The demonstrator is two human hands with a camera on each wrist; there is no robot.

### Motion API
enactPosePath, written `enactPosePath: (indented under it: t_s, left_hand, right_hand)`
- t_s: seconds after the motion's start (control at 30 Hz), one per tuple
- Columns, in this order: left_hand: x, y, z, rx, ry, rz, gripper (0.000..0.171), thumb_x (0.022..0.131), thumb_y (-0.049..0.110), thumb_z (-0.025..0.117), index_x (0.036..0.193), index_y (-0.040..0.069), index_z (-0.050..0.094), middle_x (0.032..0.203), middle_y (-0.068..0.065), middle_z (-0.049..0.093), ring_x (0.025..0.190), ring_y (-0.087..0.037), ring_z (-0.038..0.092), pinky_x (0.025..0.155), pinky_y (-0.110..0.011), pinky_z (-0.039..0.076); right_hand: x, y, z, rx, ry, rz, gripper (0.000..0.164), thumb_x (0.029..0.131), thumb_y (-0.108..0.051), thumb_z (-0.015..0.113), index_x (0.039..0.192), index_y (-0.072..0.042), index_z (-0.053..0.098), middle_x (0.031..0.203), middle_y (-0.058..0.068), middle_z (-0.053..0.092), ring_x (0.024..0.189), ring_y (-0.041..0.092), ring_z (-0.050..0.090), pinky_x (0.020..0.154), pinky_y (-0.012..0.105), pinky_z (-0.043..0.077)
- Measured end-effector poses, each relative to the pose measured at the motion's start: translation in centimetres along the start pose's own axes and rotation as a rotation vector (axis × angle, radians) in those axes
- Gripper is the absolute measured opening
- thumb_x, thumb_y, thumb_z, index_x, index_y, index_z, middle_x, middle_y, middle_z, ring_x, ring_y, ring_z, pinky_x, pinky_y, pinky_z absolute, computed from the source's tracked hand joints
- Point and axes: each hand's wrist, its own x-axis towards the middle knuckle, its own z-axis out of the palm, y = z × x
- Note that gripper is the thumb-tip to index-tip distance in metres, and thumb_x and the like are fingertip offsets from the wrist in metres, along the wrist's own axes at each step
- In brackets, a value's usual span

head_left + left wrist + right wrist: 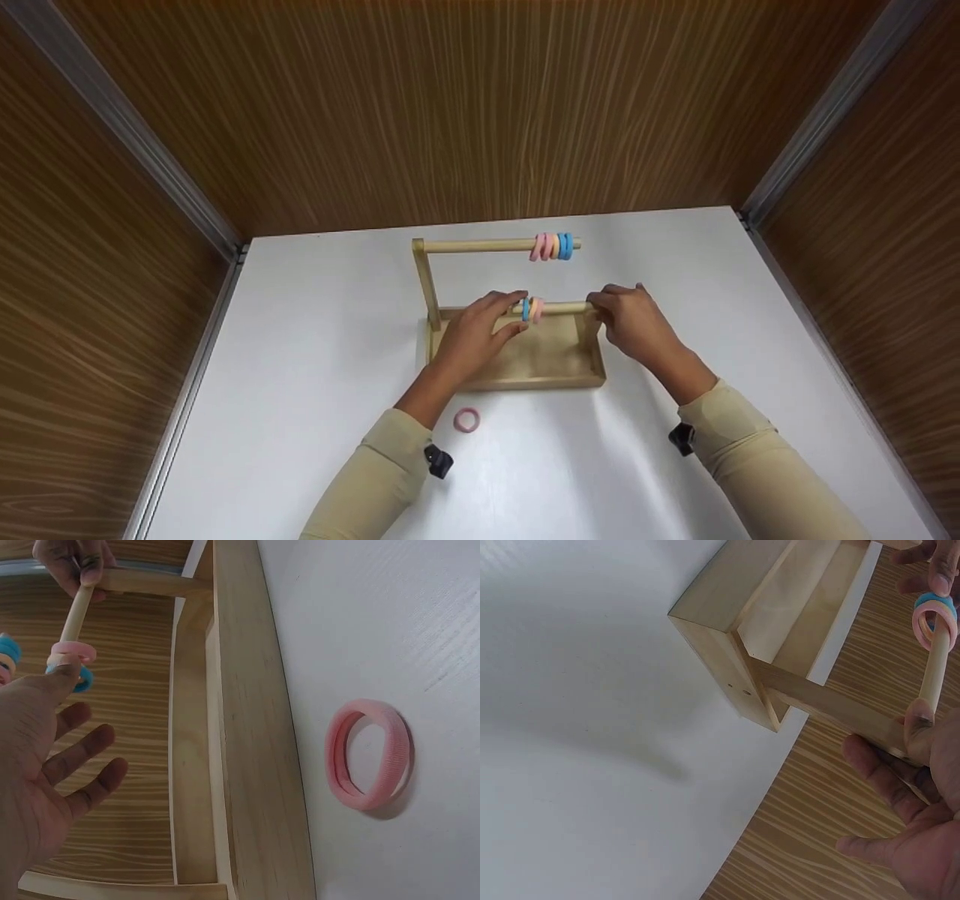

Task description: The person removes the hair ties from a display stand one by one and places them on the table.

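A wooden stand has a tray base and two rods. On its lower rod hang a blue hair tie, a yellow-orange one and a pink one, bunched together. My left hand pinches the blue hair tie between thumb and forefinger, its other fingers spread in the left wrist view. At the rod's right end, my right hand grips the top of the short post, thumb against the rod. A loose pink hair tie lies on the table before the tray.
Above and behind, the upper rod carries several pink, yellow and blue hair ties near its free right end. A tall post supports it at the left. Wood-grain panels enclose the white table at back and sides.
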Motion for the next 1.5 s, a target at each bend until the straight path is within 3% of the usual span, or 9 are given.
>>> enactPosePath:
  t_s: [0.4,0.8,1.5]
  left_hand:
    - [0.1,0.0,-0.1,-0.036,0.002,-0.010,0.044,0.109,0.041,0.073,0.146,0.020,0.063,0.144,-0.002,0.069,0.126,-0.028,0.074,0.104,-0.045,0.063]
    - [-0.3,0.1,-0.5,-0.060,0.012,-0.053,0.041,0.108,0.039,0.075,0.143,0.020,0.062,0.140,-0.002,0.073,0.125,-0.030,0.076,0.103,-0.047,0.064]
    - [-1.0,-0.7,-1.2,-0.069,0.063,-0.013,0.038,0.105,0.026,0.080,0.138,0.015,0.065,0.135,-0.003,0.073,0.123,-0.031,0.075,0.104,-0.043,0.064]
  right_hand:
    - [0.0,0.0,0.1,0.002,0.001,-0.019,0.019,0.101,0.014,0.067,0.100,-0.002,0.076,0.089,0.013,0.076,0.088,0.036,0.077,0.104,0.089,0.045]
    - [0.2,0.1,0.1,-0.010,0.009,-0.036,0.020,0.099,0.015,0.066,0.098,-0.003,0.076,0.088,0.013,0.075,0.086,0.035,0.077,0.102,0.089,0.047]
    - [0.2,0.0,0.1,-0.029,-0.015,-0.017,0.016,0.102,0.011,0.068,0.105,-0.001,0.078,0.092,0.015,0.077,0.089,0.037,0.078,0.104,0.088,0.046]
